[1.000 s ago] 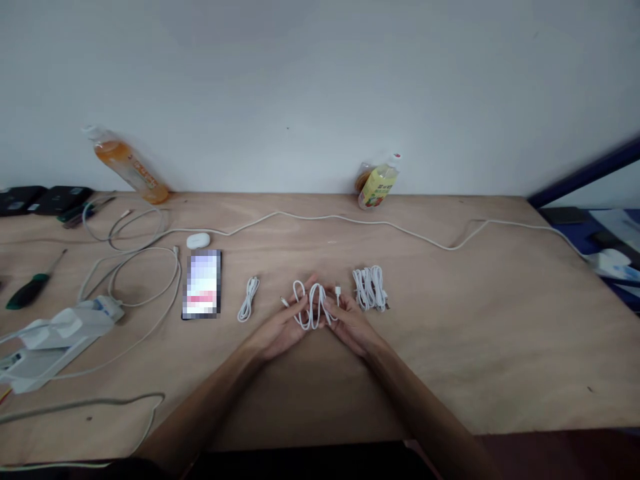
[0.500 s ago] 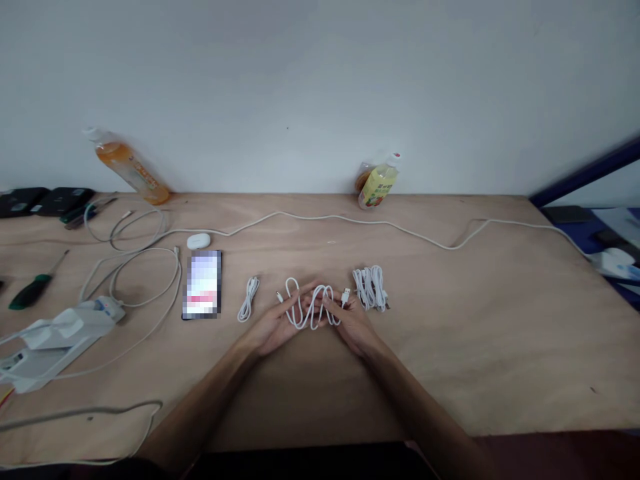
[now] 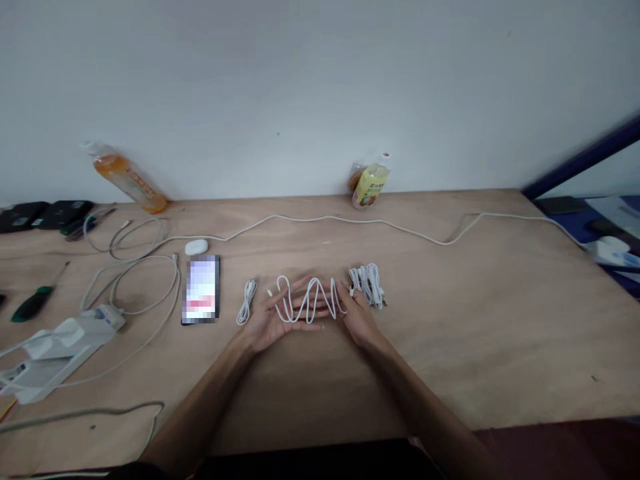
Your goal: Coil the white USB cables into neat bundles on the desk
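A white USB cable (image 3: pixel 311 301) lies in loose zigzag loops between my two hands. My left hand (image 3: pixel 267 327) is palm up beneath the left loops, its fingers stretched towards the right and its thumb over the cable. One small plug points out past that thumb. My right hand (image 3: pixel 360 319) holds the right end of the cable between thumb and fingers, with the plug there partly hidden. Left of my hands rests a coiled white cable (image 3: pixel 247 302). Just beyond my right hand sit several bundled white cables (image 3: pixel 369 285) side by side.
A phone (image 3: pixel 201 290) and a white earbud case (image 3: pixel 197 247) lie on the left. Further left are a power strip (image 3: pixel 65 353), a screwdriver (image 3: pixel 35 301) and loose cords. Bottles, one orange (image 3: pixel 130 181) and one yellow (image 3: pixel 371 185), stand by the wall. A long cord (image 3: pixel 400 228) crosses the back.
The loops of the cable have spread wider apart between my hands. My right hand has moved slightly right relative to the left, and its plug is now less visible. The camera view has shifted slightly.
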Demonstrator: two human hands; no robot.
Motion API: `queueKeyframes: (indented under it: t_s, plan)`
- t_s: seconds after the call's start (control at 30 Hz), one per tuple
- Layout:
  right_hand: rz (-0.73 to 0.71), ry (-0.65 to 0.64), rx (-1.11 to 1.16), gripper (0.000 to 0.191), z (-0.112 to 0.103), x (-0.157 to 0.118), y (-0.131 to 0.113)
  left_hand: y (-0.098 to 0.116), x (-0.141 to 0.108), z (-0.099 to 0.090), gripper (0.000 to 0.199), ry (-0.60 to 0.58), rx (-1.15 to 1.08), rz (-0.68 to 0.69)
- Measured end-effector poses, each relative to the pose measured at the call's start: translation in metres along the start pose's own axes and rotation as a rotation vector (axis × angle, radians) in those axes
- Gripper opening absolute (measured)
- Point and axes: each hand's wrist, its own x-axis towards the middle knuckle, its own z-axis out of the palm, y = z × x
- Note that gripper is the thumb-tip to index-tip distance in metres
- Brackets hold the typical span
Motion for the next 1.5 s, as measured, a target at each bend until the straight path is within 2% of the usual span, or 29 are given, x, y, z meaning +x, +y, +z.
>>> queueKeyframes:
  t_s: [0.13,0.37,0.63,0.93,1.17,1.5]
  plan:
    - [-0.006,0.019,0.041,0.067,-0.001,0.002,0.000,-0.001,0.002,-0.001,0.064,0.046,-0.015,0.039]
    - [-0.006,0.012,0.146,0.054,-0.006,0.001,-0.004,-0.001,0.001,0.001,0.064,0.013,-0.103,0.051]
    - [0.001,-0.002,0.257,0.051,-0.003,-0.003,-0.016,0.005,-0.003,0.006,0.063,0.078,-0.198,0.089]
    - [0.016,-0.054,0.282,0.044,-0.003,-0.004,-0.009,0.005,-0.003,0.009,0.064,0.094,-0.207,0.070]
    - [-0.017,-0.072,0.300,0.044,-0.002,-0.003,-0.014,0.006,-0.002,0.006,0.067,0.123,-0.202,0.110]
    - [-0.038,-0.071,0.381,0.046,0.001,-0.004,-0.017,-0.001,0.001,0.013,0.062,0.102,-0.084,0.098]
